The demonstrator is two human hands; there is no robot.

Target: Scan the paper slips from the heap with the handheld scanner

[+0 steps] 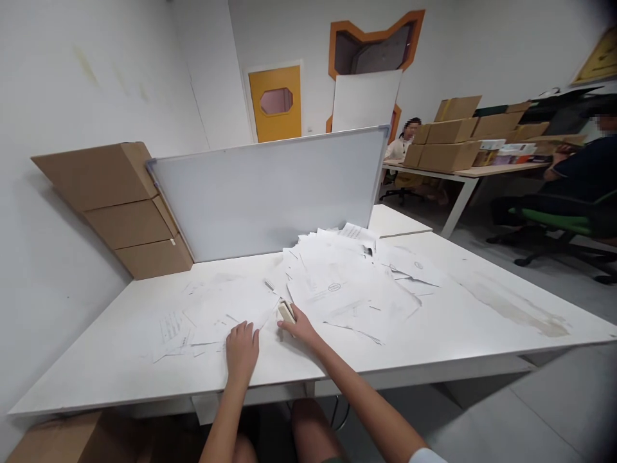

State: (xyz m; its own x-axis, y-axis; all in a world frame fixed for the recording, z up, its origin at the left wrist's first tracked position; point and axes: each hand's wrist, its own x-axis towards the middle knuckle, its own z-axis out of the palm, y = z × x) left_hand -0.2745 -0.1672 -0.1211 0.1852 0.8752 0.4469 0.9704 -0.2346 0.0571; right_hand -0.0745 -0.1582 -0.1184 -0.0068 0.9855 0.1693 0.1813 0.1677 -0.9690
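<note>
My right hand is wrapped round a cream-coloured stapler, held just above the white table at the corner of some paper. To its left, my left hand lies flat with its fingers stretched out over the edge of loose printed sheets. Beyond the stapler, a small grey strip rests on the table; its kind cannot be made out. Right of my right hand spreads a large, untidy pile of printed papers, some with a round stamp mark.
A whiteboard stands along the back edge of the white table. Stacked cardboard boxes stand at the back left. Another table with boxes is at the far right, where two people sit. A cardboard box sits below at the left.
</note>
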